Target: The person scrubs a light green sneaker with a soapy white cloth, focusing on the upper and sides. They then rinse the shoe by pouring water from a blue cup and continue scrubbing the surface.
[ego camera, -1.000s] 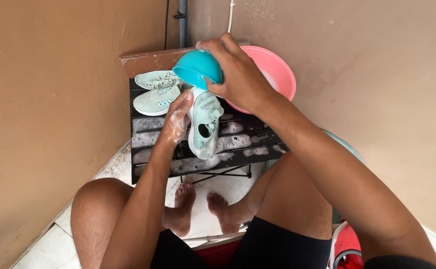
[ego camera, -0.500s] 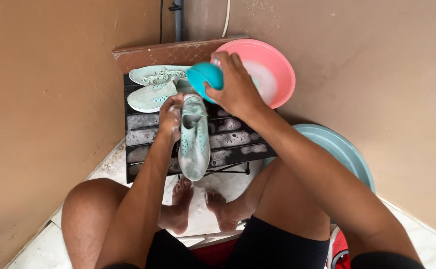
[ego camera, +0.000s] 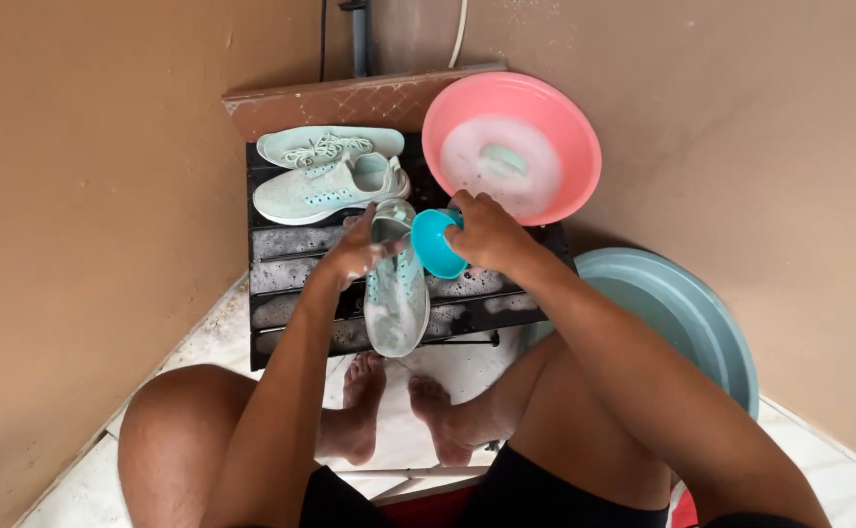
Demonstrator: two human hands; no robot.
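Observation:
My left hand (ego camera: 358, 252) grips a pale mint sneaker (ego camera: 395, 293) near its heel, holding it lengthwise over a black slatted rack (ego camera: 291, 264) with soap foam on it. My right hand (ego camera: 488, 233) holds a small teal cup (ego camera: 435, 243), tipped sideways against the sneaker's upper part. Two more mint sneakers (ego camera: 328, 174) lie side by side at the back of the rack, beyond my left hand.
A pink basin (ego camera: 555, 117) of soapy water sits at the rack's back right. A grey-blue tub (ego camera: 687, 313) stands by my right leg. Brown walls close in on the left and back. My bare feet (ego camera: 399, 401) rest on pale tiles under the rack.
My right hand has lowered the teal cup from above the sneaker to its side and tipped it. The sneaker has turned in my left hand.

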